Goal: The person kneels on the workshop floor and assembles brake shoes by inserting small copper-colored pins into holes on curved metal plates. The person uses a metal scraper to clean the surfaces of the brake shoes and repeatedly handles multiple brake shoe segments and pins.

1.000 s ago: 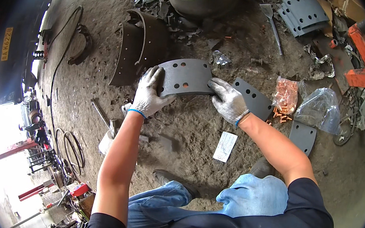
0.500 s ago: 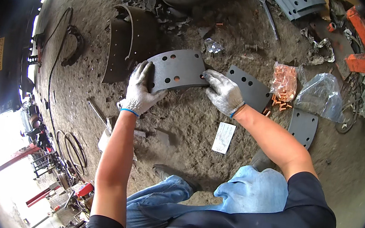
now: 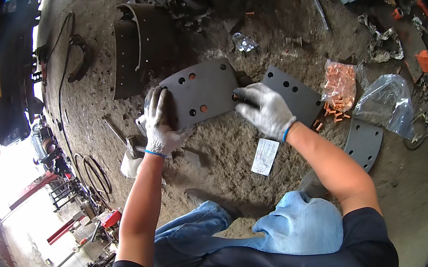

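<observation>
A curved grey plate (image 3: 204, 90) sits between both hands, copper showing in two middle holes, others dark and seemingly unfilled. The left hand (image 3: 162, 126) clamps its left edge; the right hand (image 3: 266, 111) has fingers bunched at its right end, grip unclear. Beyond, loose copper pieces (image 3: 338, 116) lie beside a filled clear bag (image 3: 339, 77); a second grey plate (image 3: 295, 98) shows dark holes.

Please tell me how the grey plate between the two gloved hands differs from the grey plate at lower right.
The left hand and right hand touch the held plate; no hand touches the lower-right plate.
The held plate shows copper colour in at least two holes; the visible holes of the lower-right plate look dark.
The held plate looks larger in this view than the lower-right plate.
Both are grey, with round holes.
</observation>
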Available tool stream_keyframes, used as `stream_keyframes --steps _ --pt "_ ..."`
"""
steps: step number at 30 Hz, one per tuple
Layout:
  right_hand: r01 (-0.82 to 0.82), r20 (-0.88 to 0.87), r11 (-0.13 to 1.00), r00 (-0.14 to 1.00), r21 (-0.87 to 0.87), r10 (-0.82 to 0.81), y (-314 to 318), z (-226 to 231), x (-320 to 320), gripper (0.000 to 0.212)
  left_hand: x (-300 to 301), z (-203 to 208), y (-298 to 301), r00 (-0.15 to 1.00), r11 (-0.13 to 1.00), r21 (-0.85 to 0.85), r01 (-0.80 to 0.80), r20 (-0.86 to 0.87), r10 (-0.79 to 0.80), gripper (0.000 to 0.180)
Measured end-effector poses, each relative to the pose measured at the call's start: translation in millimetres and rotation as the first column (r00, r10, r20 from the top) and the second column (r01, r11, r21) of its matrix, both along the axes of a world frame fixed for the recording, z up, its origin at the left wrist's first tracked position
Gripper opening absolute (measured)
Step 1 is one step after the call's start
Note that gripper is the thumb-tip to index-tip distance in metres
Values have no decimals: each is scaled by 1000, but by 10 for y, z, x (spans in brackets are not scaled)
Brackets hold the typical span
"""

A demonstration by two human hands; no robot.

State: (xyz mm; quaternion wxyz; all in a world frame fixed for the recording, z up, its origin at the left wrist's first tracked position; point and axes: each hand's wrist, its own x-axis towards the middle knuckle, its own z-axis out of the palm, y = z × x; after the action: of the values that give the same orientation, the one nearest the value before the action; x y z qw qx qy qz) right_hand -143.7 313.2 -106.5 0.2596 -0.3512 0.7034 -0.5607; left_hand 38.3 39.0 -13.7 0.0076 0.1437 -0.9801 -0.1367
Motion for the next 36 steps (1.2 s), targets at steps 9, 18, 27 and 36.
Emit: stream_keyframes --steps 9,18,27,36 --pt "-104 682 989 715 -109 151 -37 7 -517 26 151 -156 51 998 999 28 -25 -64 27 118" --pt "-183 792 976 575 -121 206 51 -175 -465 22 140 -88 96 999 997 -75 -21 -31 18 119" --pt "-234 819 967 533 -98 212 -23 -194 -449 21 226 -194 54 998 991 -124 -55 1 56 124" --pt "-264 830 961 514 -85 215 -17 -131 -499 21 208 -139 106 997 994 -92 -52 45 57 124"
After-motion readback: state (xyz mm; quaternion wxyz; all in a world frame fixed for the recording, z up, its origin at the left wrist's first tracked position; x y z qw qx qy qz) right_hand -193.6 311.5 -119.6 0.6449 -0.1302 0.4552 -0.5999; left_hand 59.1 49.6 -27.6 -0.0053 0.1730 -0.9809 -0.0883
